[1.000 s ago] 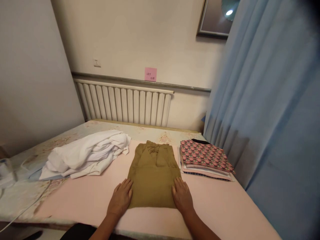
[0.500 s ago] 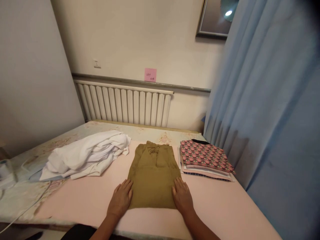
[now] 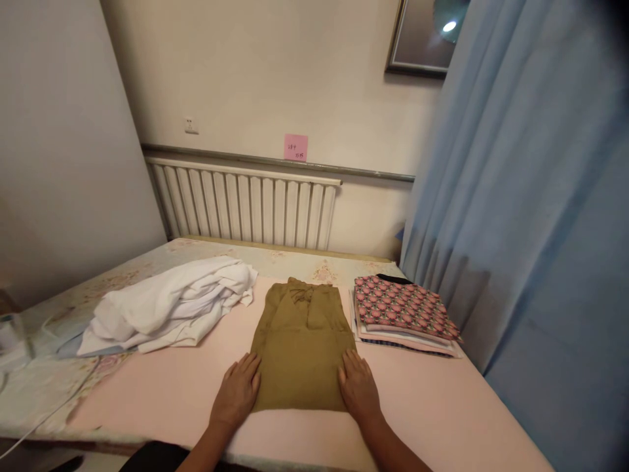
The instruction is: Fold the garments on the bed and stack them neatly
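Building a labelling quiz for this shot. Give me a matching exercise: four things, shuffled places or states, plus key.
Column 1
1. Olive garment
2. White cloth
3. Pink-patterned cloth
4. Pink note

Column 2
A. On the wall, higher than the radiator
B. Folded flat, between the left hand and right hand
C. On top of a neat stack
D. In a loose, rumpled heap

Pairs: 1-B, 2-D, 3-C, 4-A

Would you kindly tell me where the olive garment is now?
In the head view, the olive garment lies below centre on the pink cloth, between the left hand and the right hand.
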`<state>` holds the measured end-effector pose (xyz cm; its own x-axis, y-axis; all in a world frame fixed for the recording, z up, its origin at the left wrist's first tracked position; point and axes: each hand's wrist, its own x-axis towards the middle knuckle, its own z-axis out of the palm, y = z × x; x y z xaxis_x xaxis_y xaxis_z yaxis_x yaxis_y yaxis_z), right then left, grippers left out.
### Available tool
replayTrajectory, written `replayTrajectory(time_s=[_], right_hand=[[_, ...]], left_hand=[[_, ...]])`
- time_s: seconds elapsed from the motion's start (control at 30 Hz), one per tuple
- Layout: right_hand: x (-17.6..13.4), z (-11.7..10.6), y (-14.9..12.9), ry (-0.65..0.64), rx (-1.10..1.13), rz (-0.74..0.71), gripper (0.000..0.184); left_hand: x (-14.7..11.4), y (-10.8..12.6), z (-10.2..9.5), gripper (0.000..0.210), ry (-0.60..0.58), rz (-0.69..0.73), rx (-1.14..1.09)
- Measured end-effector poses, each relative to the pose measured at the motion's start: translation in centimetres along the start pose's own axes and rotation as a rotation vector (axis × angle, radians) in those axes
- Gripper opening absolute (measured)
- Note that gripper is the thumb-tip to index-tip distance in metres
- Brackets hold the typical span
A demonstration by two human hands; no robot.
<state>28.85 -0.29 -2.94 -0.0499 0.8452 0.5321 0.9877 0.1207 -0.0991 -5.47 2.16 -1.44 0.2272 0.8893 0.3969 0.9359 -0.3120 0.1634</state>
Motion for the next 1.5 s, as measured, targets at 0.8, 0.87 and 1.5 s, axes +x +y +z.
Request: replayTrajectory(time_s=[0.8, 0.87, 1.5], right_hand=[[0.00, -0.21, 0.00, -0.015, 0.024, 0.016, 0.039], [0.01, -0.21, 0.02, -0.012, 0.024, 0.013, 0.038], [0.03, -0.15, 0.12, -0.005, 0.036, 0.011, 0.039]], left_hand=[[-0.05, 0.04, -0.14, 0.043, -0.010, -0.006, -0.016], [-0.06, 0.01, -0.09, 0.043, -0.007, -0.006, -0.017], [0.02, 0.05, -0.02, 0.043, -0.013, -0.017, -0.024]])
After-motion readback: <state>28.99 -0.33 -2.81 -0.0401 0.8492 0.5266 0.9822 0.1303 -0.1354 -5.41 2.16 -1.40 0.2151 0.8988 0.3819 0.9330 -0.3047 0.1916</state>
